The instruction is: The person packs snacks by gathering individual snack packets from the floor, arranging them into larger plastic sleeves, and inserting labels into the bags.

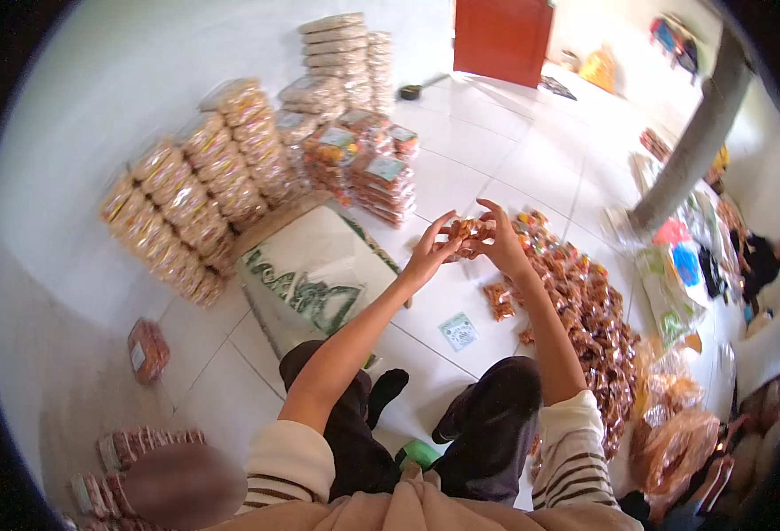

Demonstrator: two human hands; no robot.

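Observation:
In front of me, above the tiled floor, my left hand (434,250) and my right hand (504,248) face each other with curved fingers. Between them are small clear packets of a brown snack (470,232), gripped from both sides; their exact number is hard to make out. Just right of my right hand spreads a large heap of similar snack packets (585,332). One loose packet (499,302) lies at the heap's near left edge. A printed paper label (459,332) rests on the floor below my hands. Left of them, a clear plastic bag (332,283) lies on a low pale surface (297,237).
Tall stacks of packed bags (204,177) line the wall at left. Larger filled packs (381,181) stand beyond the low surface. Plastic bags (673,434) lie at right, near a grey pillar (695,133). Part of another person (762,261) shows at far right.

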